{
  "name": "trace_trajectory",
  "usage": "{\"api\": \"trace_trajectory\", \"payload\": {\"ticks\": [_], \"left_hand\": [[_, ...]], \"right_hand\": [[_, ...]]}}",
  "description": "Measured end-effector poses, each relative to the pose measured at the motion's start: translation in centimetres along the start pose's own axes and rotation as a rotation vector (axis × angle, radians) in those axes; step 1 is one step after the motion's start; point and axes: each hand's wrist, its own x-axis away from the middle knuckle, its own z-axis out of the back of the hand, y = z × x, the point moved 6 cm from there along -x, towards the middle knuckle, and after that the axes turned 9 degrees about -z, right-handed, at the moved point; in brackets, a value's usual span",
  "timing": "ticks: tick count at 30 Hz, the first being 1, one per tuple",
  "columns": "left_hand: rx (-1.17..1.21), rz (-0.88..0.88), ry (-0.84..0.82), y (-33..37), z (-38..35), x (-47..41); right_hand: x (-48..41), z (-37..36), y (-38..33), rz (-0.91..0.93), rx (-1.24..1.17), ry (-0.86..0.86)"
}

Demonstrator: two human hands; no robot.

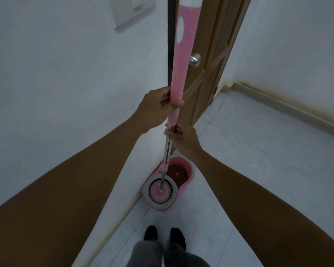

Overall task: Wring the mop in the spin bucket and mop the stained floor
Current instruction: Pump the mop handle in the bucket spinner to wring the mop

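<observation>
A pink spin bucket [189, 180] stands on the tiled floor against the wall, below my hands. The mop's round pink head [160, 192] sits in the near spinner basket, ringed by pale strands. Its handle [183, 54] rises upright, steel below and pink above. My left hand [158, 106] is wrapped around the lower end of the pink grip. My right hand [181, 135] pinches the steel rod just beneath it. The far compartment of the bucket holds dark brownish water [176, 173].
A white wall runs along the left. A brown wooden door [210, 78] with a metal knob [194, 59] stands behind the handle. Pale floor tiles [258, 160] stretch to the right toward a skirting board. My feet [164, 236] in dark socks are just short of the bucket.
</observation>
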Motion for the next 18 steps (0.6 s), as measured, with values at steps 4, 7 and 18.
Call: {"api": "trace_trajectory", "payload": {"ticks": [4,7,18], "left_hand": [[-0.005,-0.022,0.007,-1.4,-1.0,-1.1],[0.014,-0.017,-0.005,-2.6,-1.6,-1.9],[-0.016,0.064,-0.019,-8.9,-2.9,-1.3]], "right_hand": [[-1.0,0.0,1.2,-0.013,-0.037,0.015],[-1.9,-0.4,2.2,-0.012,-0.048,0.027],[-4.4,-3.8,7.2,0.023,0.109,0.007]]}}
